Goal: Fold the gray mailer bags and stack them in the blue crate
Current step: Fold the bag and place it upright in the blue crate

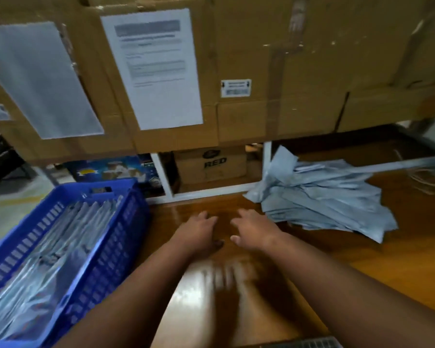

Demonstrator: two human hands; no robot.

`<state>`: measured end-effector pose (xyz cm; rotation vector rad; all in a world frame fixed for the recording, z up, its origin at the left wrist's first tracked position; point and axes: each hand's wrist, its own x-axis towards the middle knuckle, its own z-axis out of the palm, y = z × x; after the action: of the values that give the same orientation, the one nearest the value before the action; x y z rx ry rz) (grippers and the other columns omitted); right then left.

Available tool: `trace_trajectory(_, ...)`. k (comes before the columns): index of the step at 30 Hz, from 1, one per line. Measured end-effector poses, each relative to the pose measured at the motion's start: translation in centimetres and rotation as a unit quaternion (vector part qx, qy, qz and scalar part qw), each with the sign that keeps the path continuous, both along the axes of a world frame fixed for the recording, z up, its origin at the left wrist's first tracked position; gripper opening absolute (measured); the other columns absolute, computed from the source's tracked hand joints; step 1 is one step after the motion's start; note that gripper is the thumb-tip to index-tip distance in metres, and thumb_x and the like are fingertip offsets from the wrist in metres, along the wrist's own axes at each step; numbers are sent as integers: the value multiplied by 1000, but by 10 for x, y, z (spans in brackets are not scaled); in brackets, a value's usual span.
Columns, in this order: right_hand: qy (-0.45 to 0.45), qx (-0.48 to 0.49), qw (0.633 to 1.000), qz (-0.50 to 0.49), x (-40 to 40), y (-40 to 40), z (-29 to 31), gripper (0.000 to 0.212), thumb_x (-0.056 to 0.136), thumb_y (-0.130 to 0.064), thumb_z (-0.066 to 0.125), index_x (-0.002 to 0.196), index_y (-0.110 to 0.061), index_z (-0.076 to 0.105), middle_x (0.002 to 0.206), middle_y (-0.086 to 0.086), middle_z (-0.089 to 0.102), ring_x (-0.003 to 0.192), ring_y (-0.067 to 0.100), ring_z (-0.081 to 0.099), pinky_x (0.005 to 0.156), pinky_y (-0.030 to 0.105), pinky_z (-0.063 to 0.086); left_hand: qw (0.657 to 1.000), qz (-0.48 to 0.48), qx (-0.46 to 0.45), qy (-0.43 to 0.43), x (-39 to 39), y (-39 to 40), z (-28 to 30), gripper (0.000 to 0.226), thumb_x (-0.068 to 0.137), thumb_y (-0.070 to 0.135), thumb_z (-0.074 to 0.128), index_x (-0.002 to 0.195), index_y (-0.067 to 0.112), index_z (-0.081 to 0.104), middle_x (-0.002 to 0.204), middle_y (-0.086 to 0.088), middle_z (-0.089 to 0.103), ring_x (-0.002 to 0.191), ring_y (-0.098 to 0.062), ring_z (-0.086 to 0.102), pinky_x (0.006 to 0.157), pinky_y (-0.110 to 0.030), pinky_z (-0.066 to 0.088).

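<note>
Mailer bags (324, 199) fanned rightward, unfolded

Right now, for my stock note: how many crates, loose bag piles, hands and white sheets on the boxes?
Crate: 1
Bag pile: 1
Hands, left and right: 2
White sheets: 2
Total: 6

Big cardboard boxes (274, 59) are stacked along the back, above the glossy wooden surface (387, 267). A printed paper sheet (152, 69) is stuck to one, a plain sheet (39, 81) to its left, a small barcode label (235, 88) to its right. Beneath sits a box marked RED (211, 163) beside a blue printed carton (111, 169).
</note>
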<state>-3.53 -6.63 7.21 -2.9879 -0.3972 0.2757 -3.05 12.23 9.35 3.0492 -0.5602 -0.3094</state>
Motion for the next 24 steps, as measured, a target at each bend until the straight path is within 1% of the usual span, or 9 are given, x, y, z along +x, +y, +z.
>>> trace_trajectory(5, 33, -1, 998, -44, -11, -76, -30, 63, 101, -59, 57, 154, -27, 50, 165, 11, 37, 153, 34, 34, 120, 51, 39, 999, -2, -11, 50, 4, -74, -24, 80, 95, 64, 64, 161, 25, 39, 165, -5, 40, 147, -29, 43, 119, -42, 42)
trace_trajectory(10, 30, 21, 997, -66, -5, -119, -39, 58, 100, -55, 59, 150, -25, 54, 158, 11, 45, 146, 34, 43, 117, 50, 43, 996, 36, -51, 71, 15, -120, -35, 75, 99, 57, 65, 160, 18, 42, 162, -9, 46, 146, -28, 46, 117, -39, 40)
trace_trajectory(13, 17, 37, 997, -68, 13, -129, -37, 52, 99, -52, 58, 144, -26, 57, 146, 9, 51, 137, 34, 50, 110, 48, 48, 993, 50, -80, 73, 36, -135, -38, 64, 98, 51, 68, 151, 19, 51, 150, -7, 57, 134, -26, 57, 107, -41, 50)
trace_trajectory(16, 6, 46, 996, -76, 41, -132, -33, 45, 101, -44, 54, 143, -26, 57, 142, 11, 51, 132, 35, 51, 108, 48, 48, 987, 62, -117, 86, 71, -143, -40, 50, 100, 43, 68, 144, 21, 57, 140, -6, 64, 123, -25, 62, 101, -41, 54)
trace_trajectory(18, 8, 58, 994, -88, 63, -130, -29, 44, 102, -39, 53, 144, -26, 56, 144, 11, 49, 131, 35, 52, 110, 48, 48, 986, 54, -127, 99, 100, -150, -43, 33, 103, 39, 63, 132, 21, 63, 128, -7, 67, 107, -22, 65, 88, -38, 54)
trace_trajectory(20, 15, 67, 993, -101, 86, -128, -28, 43, 102, -38, 53, 144, -28, 55, 144, 9, 50, 130, 33, 54, 107, 48, 50, 989, 47, -114, 87, 130, -156, -50, 27, 104, 41, 60, 124, 23, 63, 126, -8, 68, 94, -20, 62, 77, -33, 47)
trace_trajectory(21, 19, 69, 992, -107, 96, -127, -29, 42, 102, -38, 53, 143, -29, 56, 143, 8, 51, 128, 31, 55, 105, 48, 52, 988, 56, -126, 75, 144, -158, -54, 27, 104, 42, 61, 125, 25, 63, 129, -8, 68, 98, -21, 64, 78, -32, 46)
trace_trajectory(23, 18, 81, 990, -113, 112, -124, -33, 41, 101, -33, 55, 142, -31, 58, 143, 6, 53, 128, 30, 58, 105, 47, 53, 981, 73, -171, 60, 170, -158, -65, 43, 99, 42, 69, 137, 23, 62, 137, -7, 67, 119, -27, 65, 91, -34, 49)
trace_trajectory(24, 15, 90, 989, -119, 119, -122, -38, 42, 101, -31, 55, 143, -30, 57, 146, 7, 53, 130, 30, 58, 106, 47, 53, 977, 73, -188, 65, 184, -159, -71, 49, 96, 42, 72, 138, 20, 62, 138, -7, 67, 125, -29, 64, 97, -36, 49)
